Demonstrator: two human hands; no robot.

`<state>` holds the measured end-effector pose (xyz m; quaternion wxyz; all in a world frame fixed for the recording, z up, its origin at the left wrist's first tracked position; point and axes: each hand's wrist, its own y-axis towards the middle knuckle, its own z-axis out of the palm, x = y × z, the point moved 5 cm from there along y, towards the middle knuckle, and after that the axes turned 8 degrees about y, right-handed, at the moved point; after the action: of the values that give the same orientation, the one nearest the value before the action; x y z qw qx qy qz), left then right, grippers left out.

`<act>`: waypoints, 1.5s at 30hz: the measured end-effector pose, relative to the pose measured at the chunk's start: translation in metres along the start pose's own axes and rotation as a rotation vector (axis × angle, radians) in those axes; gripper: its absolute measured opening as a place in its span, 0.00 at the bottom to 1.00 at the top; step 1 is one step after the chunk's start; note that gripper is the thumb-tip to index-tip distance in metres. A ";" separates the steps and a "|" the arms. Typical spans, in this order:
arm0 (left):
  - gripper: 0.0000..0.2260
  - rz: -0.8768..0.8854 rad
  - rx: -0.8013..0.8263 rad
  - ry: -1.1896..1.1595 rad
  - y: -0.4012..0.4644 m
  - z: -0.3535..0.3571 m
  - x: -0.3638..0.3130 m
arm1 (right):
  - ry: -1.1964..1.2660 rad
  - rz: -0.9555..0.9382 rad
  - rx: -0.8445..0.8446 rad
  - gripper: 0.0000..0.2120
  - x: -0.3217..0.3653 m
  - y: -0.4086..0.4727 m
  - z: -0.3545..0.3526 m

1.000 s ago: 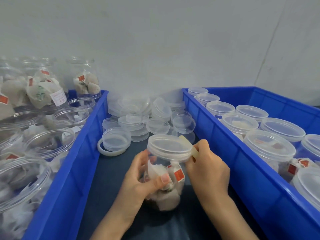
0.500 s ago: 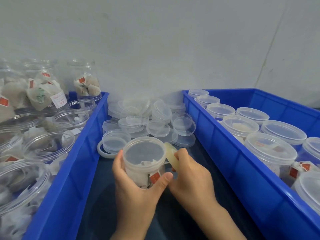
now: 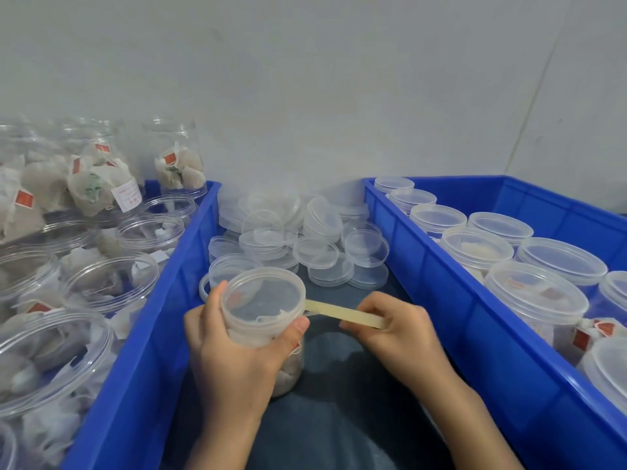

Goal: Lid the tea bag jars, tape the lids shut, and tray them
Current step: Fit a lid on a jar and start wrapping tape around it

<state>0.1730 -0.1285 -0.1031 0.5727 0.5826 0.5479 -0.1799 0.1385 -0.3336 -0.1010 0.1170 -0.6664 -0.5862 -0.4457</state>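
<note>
The left hand [image 3: 234, 354] is wrapped round a clear plastic jar of tea bags [image 3: 271, 337], thumb on the near side and fingers curled round the far side just under its translucent plastic lid [image 3: 264, 300]. The jar is tipped toward the person over the dark blue-grey tabletop [image 3: 339, 418], so the lid faces up and toward them. A yellowish strip of tape [image 3: 342, 312] runs taut from the lid's rim across to the right hand [image 3: 397, 330], which pinches its far end between thumb and fingers.

Beyond both hands lies a heap of loose clear lids [image 3: 298, 239]. Outside the left hand stands a blue plastic bin [image 3: 142, 334] full of open, unlidded jars of tea bags [image 3: 108, 283]. Outside the right hand stands a second blue plastic tray [image 3: 458, 293], filled with lidded jars [image 3: 536, 296].
</note>
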 end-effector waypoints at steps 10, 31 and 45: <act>0.45 -0.022 0.154 -0.120 0.003 0.001 -0.006 | -0.381 -0.139 -0.355 0.08 0.019 -0.007 -0.025; 0.47 -0.220 0.715 -0.652 -0.011 0.026 -0.013 | -0.447 -0.024 -0.314 0.16 0.028 -0.013 -0.001; 0.33 -0.263 0.273 -0.331 0.000 0.008 0.003 | 0.003 -0.042 0.145 0.16 0.032 -0.018 0.022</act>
<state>0.1776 -0.1341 -0.1083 0.5423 0.5409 0.4883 -0.4182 0.1301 -0.2918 -0.0964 0.1564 -0.6433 -0.6305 -0.4053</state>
